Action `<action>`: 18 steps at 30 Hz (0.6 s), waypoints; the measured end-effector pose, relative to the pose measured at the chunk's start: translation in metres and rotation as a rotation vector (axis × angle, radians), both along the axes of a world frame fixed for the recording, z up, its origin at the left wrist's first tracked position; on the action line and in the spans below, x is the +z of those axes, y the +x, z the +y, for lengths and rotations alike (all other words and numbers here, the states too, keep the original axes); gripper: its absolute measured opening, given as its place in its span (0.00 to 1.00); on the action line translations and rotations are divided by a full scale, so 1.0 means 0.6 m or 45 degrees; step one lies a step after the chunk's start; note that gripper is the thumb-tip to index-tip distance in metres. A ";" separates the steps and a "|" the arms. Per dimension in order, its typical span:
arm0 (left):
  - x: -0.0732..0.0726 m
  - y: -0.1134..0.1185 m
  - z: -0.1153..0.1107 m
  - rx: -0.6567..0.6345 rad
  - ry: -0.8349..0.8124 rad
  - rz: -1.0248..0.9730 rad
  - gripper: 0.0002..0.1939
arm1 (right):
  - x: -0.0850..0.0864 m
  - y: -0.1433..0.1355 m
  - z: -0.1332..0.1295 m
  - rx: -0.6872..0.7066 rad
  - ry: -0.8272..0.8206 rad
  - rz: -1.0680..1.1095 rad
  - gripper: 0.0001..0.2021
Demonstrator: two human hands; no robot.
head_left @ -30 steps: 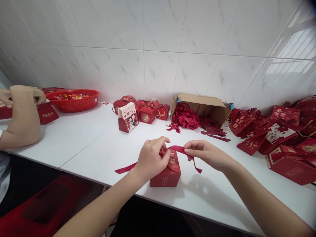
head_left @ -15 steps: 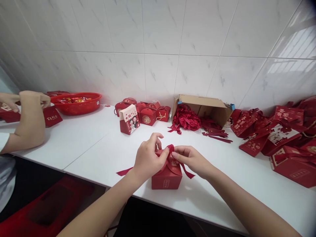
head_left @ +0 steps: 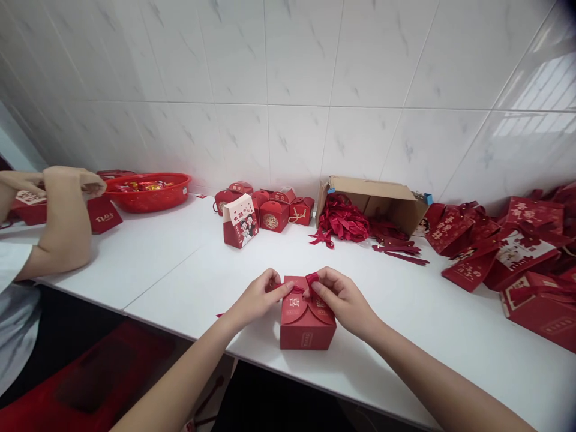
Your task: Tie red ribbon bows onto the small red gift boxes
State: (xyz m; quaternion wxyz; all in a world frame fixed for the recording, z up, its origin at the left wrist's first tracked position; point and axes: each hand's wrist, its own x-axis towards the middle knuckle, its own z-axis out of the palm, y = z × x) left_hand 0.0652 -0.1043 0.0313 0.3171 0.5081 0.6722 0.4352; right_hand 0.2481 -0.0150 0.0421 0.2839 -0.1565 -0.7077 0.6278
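In the head view, the red gift box [head_left: 308, 333] sits upright near the front edge of the worktop [head_left: 180, 297], directly between the two hands. The left hand [head_left: 260, 296], at the box's upper left, pinches the dark red ribbon [head_left: 311, 278] between thumb and fingers. The right hand [head_left: 345, 300], at the upper right, grips a raised loop of that ribbon just above the lid flaps. Both hands' fingertips are close over the box's top.

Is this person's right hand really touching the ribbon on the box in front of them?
Touching. The head view shows the right hand with its thumb pressed on the ribbon above the box.
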 end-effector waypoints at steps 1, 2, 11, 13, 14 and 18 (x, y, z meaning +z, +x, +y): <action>0.003 -0.001 -0.002 -0.047 -0.085 -0.066 0.20 | 0.001 -0.002 -0.002 -0.031 0.012 -0.015 0.10; 0.010 -0.002 -0.005 -0.079 -0.151 -0.107 0.21 | 0.002 -0.004 -0.004 -0.076 0.029 -0.039 0.09; 0.124 0.032 -0.024 -0.344 -0.007 -0.239 0.18 | 0.006 -0.025 -0.024 -0.384 0.466 -0.248 0.05; 0.149 0.043 -0.011 -0.407 0.032 -0.243 0.16 | 0.004 -0.023 -0.022 -0.301 0.483 -0.195 0.05; 0.161 0.048 -0.003 -0.434 0.048 -0.240 0.16 | 0.002 -0.020 -0.020 -0.268 0.483 -0.166 0.05; 0.192 0.065 0.038 -0.516 0.115 -0.181 0.15 | -0.003 -0.012 -0.017 -0.240 0.449 -0.122 0.04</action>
